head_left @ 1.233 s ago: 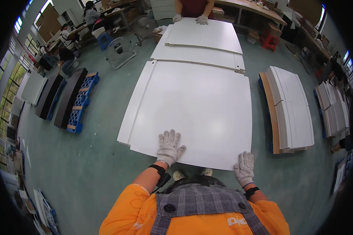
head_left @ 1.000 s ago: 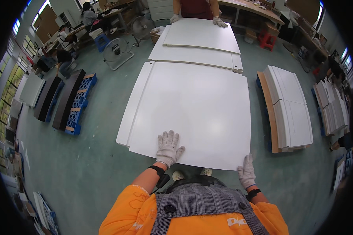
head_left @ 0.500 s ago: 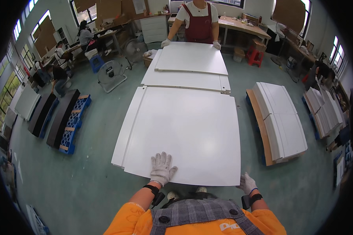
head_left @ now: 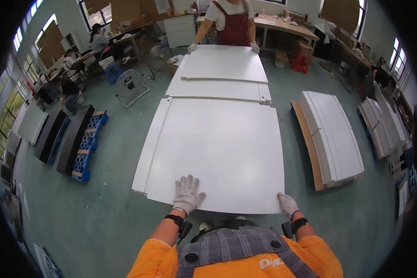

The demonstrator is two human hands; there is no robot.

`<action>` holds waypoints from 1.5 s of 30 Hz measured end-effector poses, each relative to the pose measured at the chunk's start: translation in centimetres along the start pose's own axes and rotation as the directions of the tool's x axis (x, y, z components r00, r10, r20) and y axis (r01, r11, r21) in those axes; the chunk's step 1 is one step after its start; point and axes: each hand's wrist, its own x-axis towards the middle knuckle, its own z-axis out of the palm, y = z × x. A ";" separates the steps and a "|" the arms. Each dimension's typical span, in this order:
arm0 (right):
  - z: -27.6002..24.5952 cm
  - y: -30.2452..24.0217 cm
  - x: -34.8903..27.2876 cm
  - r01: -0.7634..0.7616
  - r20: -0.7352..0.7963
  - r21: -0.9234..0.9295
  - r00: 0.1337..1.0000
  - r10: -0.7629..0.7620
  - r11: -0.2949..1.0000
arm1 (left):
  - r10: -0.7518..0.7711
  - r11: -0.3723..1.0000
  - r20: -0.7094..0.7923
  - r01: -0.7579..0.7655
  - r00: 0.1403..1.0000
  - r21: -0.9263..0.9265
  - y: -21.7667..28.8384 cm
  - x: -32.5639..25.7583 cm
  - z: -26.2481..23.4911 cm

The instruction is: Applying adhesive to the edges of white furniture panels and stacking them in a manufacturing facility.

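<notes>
A large white panel [head_left: 217, 153] lies flat in front of me on top of another, whose left strip [head_left: 148, 153] sticks out beyond it. My left hand [head_left: 187, 194], in a pale knitted glove, rests on its near edge left of the middle, palm down with fingers spread. At the near right corner my gloved right hand [head_left: 288, 205] grips the panel's edge, fingertips partly hidden. Farther off, a smaller white panel [head_left: 227, 64] lies on a white board [head_left: 217, 89]. A co-worker in a dark red apron [head_left: 235, 25] has both gloved hands at its far corners.
White panels [head_left: 333, 139] are stacked on a pallet to my right. On the left, long dark panels [head_left: 74, 139] lie on blue pallets [head_left: 90, 148]. A floor fan [head_left: 130, 88] and a blue stool [head_left: 112, 74] stand behind them. Other people sit at benches along the walls.
My right hand has moved up and slightly left, onto the panel's right edge near the corner. The left hand has shifted slightly left and up, still flat on the panel.
</notes>
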 end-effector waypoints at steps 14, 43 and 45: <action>-1.6 4.0 2.3 -0.229 0.165 0.553 0.973 0.164 0.801 | -0.431 0.869 -0.072 0.435 0.900 0.237 -9.3 -0.4 1.0; -0.9 2.0 1.9 -0.214 0.208 0.769 0.975 0.081 0.602 | -0.692 0.711 -0.238 0.701 0.682 -0.056 -13.5 -13.4 5.5; -0.9 2.1 2.4 -0.214 0.221 0.735 0.973 0.070 0.643 | -0.619 0.773 -0.288 0.632 0.731 -0.055 -12.0 -12.4 5.1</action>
